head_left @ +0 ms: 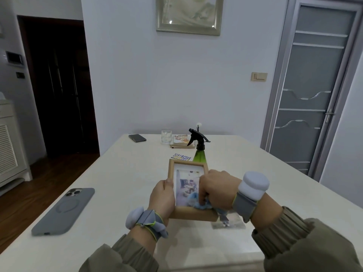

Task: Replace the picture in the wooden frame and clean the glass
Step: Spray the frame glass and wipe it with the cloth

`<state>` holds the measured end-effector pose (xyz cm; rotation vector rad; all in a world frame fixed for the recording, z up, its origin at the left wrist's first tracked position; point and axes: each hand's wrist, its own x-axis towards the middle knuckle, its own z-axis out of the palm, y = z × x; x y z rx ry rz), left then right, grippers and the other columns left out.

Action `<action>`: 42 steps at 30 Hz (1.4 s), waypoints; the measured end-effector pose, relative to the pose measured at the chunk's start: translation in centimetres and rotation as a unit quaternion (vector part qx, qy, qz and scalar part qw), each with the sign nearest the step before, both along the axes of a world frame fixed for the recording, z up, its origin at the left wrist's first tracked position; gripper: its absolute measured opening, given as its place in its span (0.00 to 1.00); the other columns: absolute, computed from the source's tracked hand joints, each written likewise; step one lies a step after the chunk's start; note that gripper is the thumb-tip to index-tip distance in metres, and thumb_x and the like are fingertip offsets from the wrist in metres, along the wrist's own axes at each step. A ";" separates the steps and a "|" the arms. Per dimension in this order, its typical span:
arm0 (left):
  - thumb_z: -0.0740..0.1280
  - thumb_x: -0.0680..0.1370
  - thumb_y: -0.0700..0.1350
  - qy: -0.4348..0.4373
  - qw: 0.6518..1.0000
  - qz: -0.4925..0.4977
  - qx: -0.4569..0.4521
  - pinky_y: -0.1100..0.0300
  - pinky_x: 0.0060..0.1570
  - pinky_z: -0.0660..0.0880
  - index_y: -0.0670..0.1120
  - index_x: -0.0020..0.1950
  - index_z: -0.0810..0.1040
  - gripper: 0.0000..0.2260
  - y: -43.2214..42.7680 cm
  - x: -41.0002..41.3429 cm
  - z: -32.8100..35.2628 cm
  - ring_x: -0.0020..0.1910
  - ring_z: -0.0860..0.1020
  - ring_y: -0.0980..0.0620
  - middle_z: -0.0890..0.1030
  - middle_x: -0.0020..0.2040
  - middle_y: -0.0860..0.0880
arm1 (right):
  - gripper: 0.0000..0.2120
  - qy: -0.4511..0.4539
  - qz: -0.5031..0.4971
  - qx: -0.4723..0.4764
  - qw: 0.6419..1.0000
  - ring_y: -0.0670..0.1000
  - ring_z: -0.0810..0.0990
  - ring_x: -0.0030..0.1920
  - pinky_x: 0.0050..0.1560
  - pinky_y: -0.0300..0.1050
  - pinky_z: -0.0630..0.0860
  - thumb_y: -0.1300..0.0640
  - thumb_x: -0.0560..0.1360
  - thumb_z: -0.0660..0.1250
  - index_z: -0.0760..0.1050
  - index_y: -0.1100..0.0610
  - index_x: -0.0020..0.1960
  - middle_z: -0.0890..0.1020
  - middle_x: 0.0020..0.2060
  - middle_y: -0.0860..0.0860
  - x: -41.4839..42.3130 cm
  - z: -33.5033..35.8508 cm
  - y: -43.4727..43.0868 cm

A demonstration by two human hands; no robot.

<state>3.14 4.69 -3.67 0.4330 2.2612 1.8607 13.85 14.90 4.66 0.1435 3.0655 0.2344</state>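
A light wooden picture frame [172,169] stands tilted up off the table with a photo behind its glass [185,183]. My left hand [162,199] grips its lower left edge, thumb on the front. A crumpled blue cloth [198,204] sits against the lower part of the glass, and my right hand [215,190] holds it there with curled fingers. Another loose photo [233,221] lies flat on the table just right of the frame's base. A green spray bottle [199,154] with a black trigger stands right behind the frame.
On the white table [121,173] lie a grey-cased phone [63,211] at left, a dark phone [137,138], a glass [166,136], stacked books [181,141] and a blue-yellow card [181,157] at the back. A grey door [312,91] stands at right.
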 end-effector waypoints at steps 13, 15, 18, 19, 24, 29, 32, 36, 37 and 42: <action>0.55 0.80 0.49 -0.077 0.994 -0.069 0.041 0.52 0.42 0.72 0.35 0.49 0.74 0.18 1.0 1.5 -0.6 0.35 0.73 0.44 0.76 0.38 0.40 | 0.21 0.102 0.023 -0.028 0.994 0.57 0.74 0.60 0.51 0.45 0.72 0.67 0.70 0.65 0.81 0.50 0.58 0.76 0.59 0.54 -3.5 -1.6 0.0; 0.55 0.77 0.55 -0.064 0.993 -0.094 0.042 0.46 0.52 0.76 0.39 0.47 0.75 0.20 1.4 1.5 -1.1 0.43 0.79 0.41 0.80 0.43 0.40 | 0.21 0.133 -0.006 -0.027 0.991 0.58 0.72 0.61 0.51 0.44 0.70 0.66 0.70 0.65 0.80 0.48 0.57 0.75 0.59 0.53 -3.7 -1.4 0.9; 0.55 0.79 0.54 -0.046 0.993 -0.101 0.028 0.41 0.59 0.74 0.40 0.48 0.78 0.19 1.5 1.5 -1.3 0.53 0.79 0.38 0.82 0.50 0.37 | 0.20 0.167 -0.049 -0.028 0.984 0.59 0.70 0.61 0.55 0.47 0.69 0.62 0.70 0.65 0.79 0.47 0.59 0.75 0.58 0.52 -3.7 -1.1 2.1; 0.54 0.80 0.53 -0.040 0.994 -0.095 0.028 0.42 0.59 0.75 0.40 0.49 0.78 0.19 1.5 1.4 -1.2 0.53 0.80 0.39 0.82 0.50 0.38 | 0.21 0.170 -0.065 -0.023 0.983 0.59 0.69 0.61 0.54 0.47 0.67 0.61 0.71 0.65 0.78 0.46 0.61 0.74 0.59 0.52 -3.6 -1.2 2.3; 0.53 0.78 0.55 -0.031 0.997 -0.068 0.023 0.41 0.58 0.76 0.42 0.49 0.78 0.20 1.8 1.0 -1.7 0.51 0.80 0.38 0.82 0.49 0.39 | 0.19 0.157 -0.109 -0.008 0.981 0.58 0.69 0.61 0.59 0.50 0.66 0.59 0.73 0.64 0.77 0.44 0.61 0.74 0.59 0.52 -3.0 -1.7 2.7; 0.52 0.82 0.51 -0.020 0.999 -0.025 0.014 0.48 0.58 0.74 0.40 0.52 0.77 0.19 1.6 0.7 -1.7 0.52 0.78 0.40 0.80 0.52 0.39 | 0.18 0.119 -0.078 -0.053 0.988 0.57 0.71 0.61 0.57 0.47 0.71 0.61 0.74 0.62 0.80 0.45 0.58 0.76 0.59 0.53 -2.4 -1.9 1.5; 0.51 0.82 0.51 -0.012 1.000 0.010 0.004 0.51 0.59 0.72 0.39 0.56 0.76 0.19 0.9 -0.2 -1.4 0.55 0.76 0.39 0.79 0.54 0.39 | 0.16 0.055 -0.016 -0.099 0.993 0.55 0.77 0.56 0.53 0.42 0.72 0.61 0.73 0.61 0.83 0.49 0.54 0.80 0.53 0.53 -1.7 -1.9 0.6; 0.51 0.82 0.51 0.001 1.000 0.009 -0.014 0.52 0.60 0.72 0.40 0.59 0.75 0.20 0.8 -0.3 -1.4 0.56 0.75 0.40 0.78 0.55 0.41 | 0.15 0.008 -0.030 -0.072 0.997 0.54 0.79 0.53 0.55 0.45 0.77 0.61 0.73 0.62 0.83 0.50 0.53 0.82 0.49 0.51 -0.9 -1.2 0.4; 0.50 0.83 0.51 0.002 1.000 0.009 -0.016 0.52 0.59 0.71 0.40 0.59 0.74 0.19 0.8 -0.3 -1.5 0.56 0.75 0.41 0.78 0.55 0.41 | 0.14 0.001 -0.040 -0.052 0.998 0.54 0.80 0.53 0.55 0.47 0.78 0.61 0.73 0.63 0.84 0.50 0.53 0.83 0.51 0.51 -0.8 -1.2 0.5; 0.51 0.83 0.51 0.009 1.000 0.004 -0.026 0.53 0.57 0.71 0.39 0.59 0.74 0.19 1.0 0.0 -1.5 0.54 0.75 0.41 0.78 0.57 0.39 | 0.14 0.008 -0.126 0.020 0.992 0.56 0.74 0.59 0.56 0.51 0.75 0.57 0.73 0.65 0.81 0.51 0.57 0.80 0.57 0.53 -0.8 -1.5 1.6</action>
